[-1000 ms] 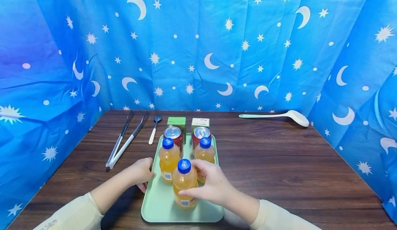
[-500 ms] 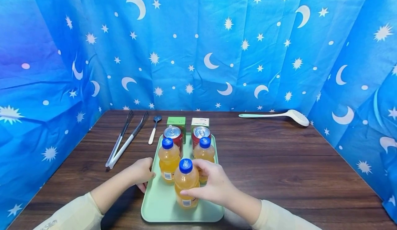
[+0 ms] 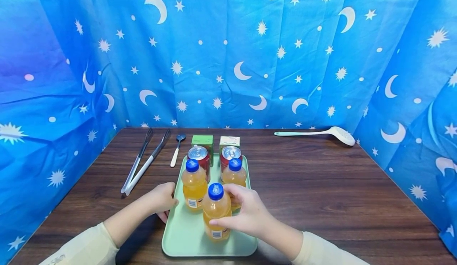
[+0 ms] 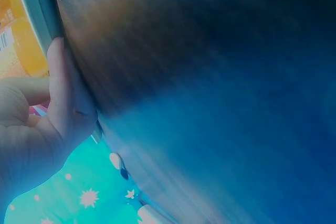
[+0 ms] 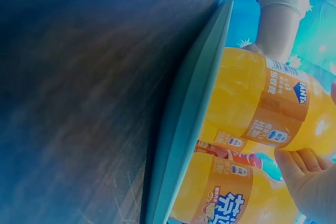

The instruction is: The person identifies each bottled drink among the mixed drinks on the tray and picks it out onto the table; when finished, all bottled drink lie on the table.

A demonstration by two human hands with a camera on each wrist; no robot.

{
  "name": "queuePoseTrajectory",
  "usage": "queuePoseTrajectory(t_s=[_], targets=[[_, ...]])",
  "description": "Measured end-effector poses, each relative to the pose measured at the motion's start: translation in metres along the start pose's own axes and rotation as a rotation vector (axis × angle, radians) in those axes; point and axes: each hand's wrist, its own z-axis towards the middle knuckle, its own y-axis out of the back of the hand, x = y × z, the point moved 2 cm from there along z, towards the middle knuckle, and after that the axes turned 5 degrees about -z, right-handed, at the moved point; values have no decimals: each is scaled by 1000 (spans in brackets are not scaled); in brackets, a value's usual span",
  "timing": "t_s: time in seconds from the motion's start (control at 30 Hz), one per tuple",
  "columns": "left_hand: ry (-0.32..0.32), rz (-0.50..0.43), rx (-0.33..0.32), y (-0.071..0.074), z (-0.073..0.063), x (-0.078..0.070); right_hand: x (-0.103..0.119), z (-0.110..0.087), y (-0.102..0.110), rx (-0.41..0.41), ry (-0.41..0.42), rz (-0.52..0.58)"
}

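left hand (image 4: 44, 121) grips tray (image 4: 37, 11) by its left rim; orange bottle (image 4: 26, 48) with barcode to the right. dark tabletop (image 4: 210, 72) left, star-printed cloth (image 4: 65, 190) far side.

Blue moon-and-star cloth (image 3: 214, 19) surrounds 3 sides of a dark wood-grain table (image 3: 321, 189).

The bottles (image 3: 216, 210) are orange (caps (image 3: 216, 192) blue), the tray (image 3: 183, 239) pale green, the backdrop (image 3: 210, 31) blue with white moons (image 3: 162, 10).

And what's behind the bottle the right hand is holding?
In the head view, two more orange bottles, then two red cans, then two boxes. The right hand and held bottle cover much of one rear bottle; bottles partly hide the cans.
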Motion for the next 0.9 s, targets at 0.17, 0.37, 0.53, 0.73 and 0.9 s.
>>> queuePoseTrajectory(t_s=[0.17, 0.37, 0.53, 0.73, 0.9], targets=[[3, 16, -1, -1, 1, 1, -1, -2, 1, -5, -19, -13], [-1, 28, 1, 0, 2, 3, -1, -4, 3, -29, 24, -26], [-3, 18, 1, -1, 1, 3, -1, -5, 2, -31, 30, -24], [-10, 10, 3, -1, 1, 3, 0, -6, 3, -30, 29, -25], [-13, 9, 2, 0, 1, 2, 1, -5, 3, -35, 53, -33]])
